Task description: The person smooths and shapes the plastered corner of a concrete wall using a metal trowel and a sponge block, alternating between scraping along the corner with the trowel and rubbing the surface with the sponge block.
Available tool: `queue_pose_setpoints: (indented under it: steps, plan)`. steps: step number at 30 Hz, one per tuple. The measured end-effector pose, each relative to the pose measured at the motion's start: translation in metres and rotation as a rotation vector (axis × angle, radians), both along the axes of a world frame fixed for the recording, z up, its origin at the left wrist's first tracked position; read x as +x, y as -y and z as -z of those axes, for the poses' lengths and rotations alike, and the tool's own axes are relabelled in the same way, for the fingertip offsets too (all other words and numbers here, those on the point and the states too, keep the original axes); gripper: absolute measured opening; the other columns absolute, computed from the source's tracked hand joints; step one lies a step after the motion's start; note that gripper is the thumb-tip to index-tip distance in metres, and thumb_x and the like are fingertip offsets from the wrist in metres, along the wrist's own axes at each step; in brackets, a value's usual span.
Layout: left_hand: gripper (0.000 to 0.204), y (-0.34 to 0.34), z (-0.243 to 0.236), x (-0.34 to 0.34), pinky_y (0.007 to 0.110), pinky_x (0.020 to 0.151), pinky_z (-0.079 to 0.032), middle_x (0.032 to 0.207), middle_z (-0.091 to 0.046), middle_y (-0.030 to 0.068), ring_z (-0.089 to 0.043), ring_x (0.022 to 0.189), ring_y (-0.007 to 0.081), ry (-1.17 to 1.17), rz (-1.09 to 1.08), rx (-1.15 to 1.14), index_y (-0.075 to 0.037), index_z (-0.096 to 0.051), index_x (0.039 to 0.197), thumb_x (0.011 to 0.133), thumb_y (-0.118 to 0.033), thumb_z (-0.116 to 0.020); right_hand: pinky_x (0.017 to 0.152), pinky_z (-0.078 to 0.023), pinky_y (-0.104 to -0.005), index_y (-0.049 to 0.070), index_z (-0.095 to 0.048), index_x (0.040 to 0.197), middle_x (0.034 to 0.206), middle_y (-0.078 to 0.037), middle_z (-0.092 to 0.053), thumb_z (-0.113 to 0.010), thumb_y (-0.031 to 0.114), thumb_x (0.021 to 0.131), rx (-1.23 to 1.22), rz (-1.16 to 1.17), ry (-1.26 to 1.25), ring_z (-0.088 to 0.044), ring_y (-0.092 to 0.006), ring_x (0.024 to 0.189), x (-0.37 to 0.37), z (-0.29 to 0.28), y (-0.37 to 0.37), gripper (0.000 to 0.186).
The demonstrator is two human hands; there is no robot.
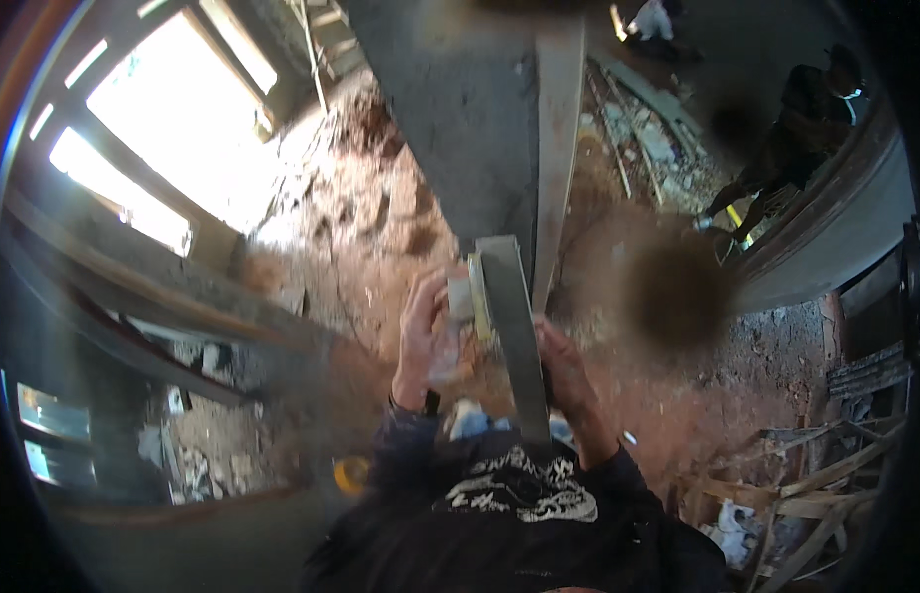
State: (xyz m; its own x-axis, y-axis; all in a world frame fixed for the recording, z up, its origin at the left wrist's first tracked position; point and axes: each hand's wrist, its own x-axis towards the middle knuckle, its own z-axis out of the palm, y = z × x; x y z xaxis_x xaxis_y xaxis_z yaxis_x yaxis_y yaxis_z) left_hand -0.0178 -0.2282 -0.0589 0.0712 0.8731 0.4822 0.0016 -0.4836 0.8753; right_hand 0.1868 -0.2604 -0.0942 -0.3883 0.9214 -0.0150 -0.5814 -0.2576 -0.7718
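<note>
Left hand [423, 331] is held half-curled, thumb apart from fingers, beside a pale block [461, 297]; whether the block is gripped cannot be told. Between block and long grey board [516, 341], along the board's left edge, a yellowish strip [481, 301] is seen. By the right hand [570, 376], partly bent, the board's right edge seems touched; its fingertips are hidden.

Dirt floor [667, 415] bearing pale rubble [657, 144], thin poles [611, 135], wooden slats [841, 463]
</note>
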Motion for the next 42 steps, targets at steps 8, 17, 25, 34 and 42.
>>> queue_pose_setpoints:
  steps: [8, 17, 25, 34, 42]
  plan:
    - [0.039, -0.015, 0.021, -0.043, 0.034, 0.096, -0.05, 0.124, -0.053, 0.0071, -0.058, 0.112, 0.0183, -0.096, -0.11, -0.112, -0.004, -0.052, 0.133, 0.095, -0.004, -0.06, 0.083, -0.048, -0.0218, 0.001, -0.059, 0.122, 0.109, 0.001, -0.063, -0.056, 0.021, 0.103, 0.458, 0.514, -0.01, -0.058, -0.0043, 0.095, -0.019, -0.112, -0.064, 0.028]
    - [0.035, -0.005, 0.024, -0.089, 0.031, 0.09, -0.052, 0.121, -0.055, 0.0044, -0.055, 0.113, 0.0148, -0.031, -0.267, -0.22, -0.004, -0.053, 0.128, 0.094, 0.0, -0.059, 0.069, -0.052, -0.0315, -0.003, -0.066, 0.114, 0.094, -0.011, -0.063, -0.078, 0.005, 0.083, 1.094, 1.604, 0.586, -0.064, -0.0198, 0.083, -0.046, -0.215, -0.174, 0.034]
    - [0.037, 0.002, 0.038, -0.12, 0.031, 0.091, -0.051, 0.119, -0.056, 0.0061, -0.056, 0.11, 0.0153, -0.063, -0.375, -0.274, -0.004, -0.051, 0.131, 0.095, 0.001, -0.056, 0.066, -0.052, -0.032, -0.002, -0.067, 0.118, 0.092, -0.009, -0.061, -0.078, 0.002, 0.082, 1.132, 1.707, 0.685, -0.063, -0.017, 0.079, -0.05, -0.211, -0.19, 0.037]
    - [0.039, -0.007, 0.039, -0.115, 0.03, 0.09, -0.051, 0.12, -0.057, 0.0055, -0.056, 0.11, 0.0142, 0.007, -0.296, -0.246, -0.004, -0.05, 0.134, 0.095, 0.0, -0.058, 0.063, -0.055, -0.03, 0.0, -0.068, 0.118, 0.094, -0.012, -0.066, -0.08, 0.007, 0.081, 1.257, 1.505, 0.664, -0.066, -0.0175, 0.078, -0.075, -0.208, -0.186, 0.04]
    - [0.04, -0.011, 0.042, -0.105, 0.03, 0.091, -0.05, 0.122, -0.056, 0.0063, -0.055, 0.112, 0.0151, -0.008, -0.269, -0.209, -0.003, -0.049, 0.134, 0.096, 0.002, -0.056, 0.061, -0.056, -0.0302, 0.001, -0.068, 0.112, 0.092, -0.011, -0.065, -0.077, 0.013, 0.084, 1.273, 1.705, 0.677, -0.066, -0.0193, 0.077, -0.045, -0.265, -0.202, 0.032]
